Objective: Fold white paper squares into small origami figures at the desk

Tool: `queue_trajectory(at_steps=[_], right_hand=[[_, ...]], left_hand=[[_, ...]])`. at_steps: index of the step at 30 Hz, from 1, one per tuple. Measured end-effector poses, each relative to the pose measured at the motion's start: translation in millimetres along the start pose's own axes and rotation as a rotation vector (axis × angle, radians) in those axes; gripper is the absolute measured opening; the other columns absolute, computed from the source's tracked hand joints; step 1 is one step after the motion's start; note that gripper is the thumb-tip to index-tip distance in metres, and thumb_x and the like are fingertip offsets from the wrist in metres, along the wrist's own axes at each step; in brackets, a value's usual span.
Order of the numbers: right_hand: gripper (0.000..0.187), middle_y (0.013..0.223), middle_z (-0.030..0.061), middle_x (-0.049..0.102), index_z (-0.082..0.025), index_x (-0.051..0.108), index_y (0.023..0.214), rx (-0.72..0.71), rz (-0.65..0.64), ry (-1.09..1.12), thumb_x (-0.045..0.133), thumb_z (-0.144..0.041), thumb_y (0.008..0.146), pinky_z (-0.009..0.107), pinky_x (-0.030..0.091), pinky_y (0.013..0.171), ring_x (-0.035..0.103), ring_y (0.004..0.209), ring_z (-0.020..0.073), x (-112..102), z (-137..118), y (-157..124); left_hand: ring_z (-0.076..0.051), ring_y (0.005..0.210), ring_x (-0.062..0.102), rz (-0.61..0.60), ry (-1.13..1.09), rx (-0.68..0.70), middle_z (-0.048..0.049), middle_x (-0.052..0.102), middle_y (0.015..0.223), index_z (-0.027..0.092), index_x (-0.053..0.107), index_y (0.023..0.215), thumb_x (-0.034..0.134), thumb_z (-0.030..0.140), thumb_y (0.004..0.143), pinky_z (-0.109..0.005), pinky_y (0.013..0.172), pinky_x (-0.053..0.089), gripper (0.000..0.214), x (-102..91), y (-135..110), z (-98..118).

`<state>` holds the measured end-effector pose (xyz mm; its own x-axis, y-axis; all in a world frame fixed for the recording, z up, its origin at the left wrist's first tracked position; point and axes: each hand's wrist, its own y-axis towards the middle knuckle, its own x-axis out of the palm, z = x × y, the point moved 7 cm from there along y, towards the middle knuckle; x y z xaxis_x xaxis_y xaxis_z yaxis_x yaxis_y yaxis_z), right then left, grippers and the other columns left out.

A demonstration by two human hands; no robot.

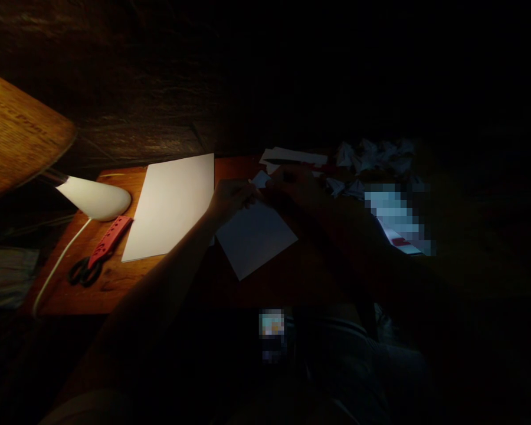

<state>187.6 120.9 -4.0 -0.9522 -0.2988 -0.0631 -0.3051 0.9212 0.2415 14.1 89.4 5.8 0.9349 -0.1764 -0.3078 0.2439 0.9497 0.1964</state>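
Note:
My left hand (232,195) and my right hand (295,182) meet above the middle of the wooden table, both in dim light. Between their closed fingertips is a small piece of white paper (261,179), pinched from either side; it looks folded, but its exact shape is too dark to make out. Just below the hands a square sheet of paper (255,239) lies turned on its corner, partly in shadow. White cut strips of paper (298,156) lie behind my right hand, with a dark blade-like object (287,162) across them.
A larger white sheet (172,206) lies left of my forearm. Scissors in a red cover (108,242) rest beside a white lamp base (95,198) with a wooden-looking shade (22,130). Several folded paper pieces (371,156) are heaped at back right, near a lit phone (396,221).

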Motion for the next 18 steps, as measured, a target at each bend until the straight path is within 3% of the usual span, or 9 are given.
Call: queue_trajectory(at_steps=[5,8,11,18], right_hand=[[0.030,0.073,-0.0009,0.061,-0.021,0.060,0.071,-0.048,0.002,-0.052,0.082,-0.040,0.077,0.029,0.046,0.068,0.053,0.068,0.0132,-1,-6,0],[0.032,0.074,0.0002,0.063,-0.020,0.062,0.072,-0.088,0.030,-0.122,0.082,-0.044,0.079,0.030,0.047,0.070,0.055,0.071,0.0144,-2,-13,-2],[0.030,0.076,0.0009,0.066,-0.020,0.064,0.074,-0.135,0.062,-0.196,0.082,-0.042,0.081,0.030,0.047,0.072,0.057,0.073,0.0159,-2,-18,-5],[0.015,0.087,0.0038,0.075,-0.020,0.073,0.081,-0.217,0.009,-0.323,0.081,-0.031,0.087,0.031,0.048,0.076,0.065,0.082,0.0185,7,-20,-10]], left_hand=[[-0.011,0.055,0.054,0.007,0.085,0.065,-0.0011,0.061,0.063,0.018,0.068,0.073,0.076,0.059,0.084,-0.023,0.049,0.040,0.044,-2.7,-1,0],[-0.015,0.073,0.065,0.073,0.128,0.124,-0.0037,0.068,0.080,0.018,0.071,0.084,0.082,0.056,0.078,-0.024,0.062,0.051,0.040,-7.7,-1,6],[-0.018,0.086,0.070,0.115,0.142,0.215,-0.0076,0.073,0.096,0.020,0.073,0.091,0.080,0.055,0.081,-0.028,0.075,0.057,0.037,-9.6,-1,14],[-0.018,0.083,0.070,0.230,0.398,0.404,-0.0064,0.075,0.087,0.020,0.071,0.079,0.082,0.046,0.090,-0.032,0.077,0.056,0.030,-10.8,-6,22]])
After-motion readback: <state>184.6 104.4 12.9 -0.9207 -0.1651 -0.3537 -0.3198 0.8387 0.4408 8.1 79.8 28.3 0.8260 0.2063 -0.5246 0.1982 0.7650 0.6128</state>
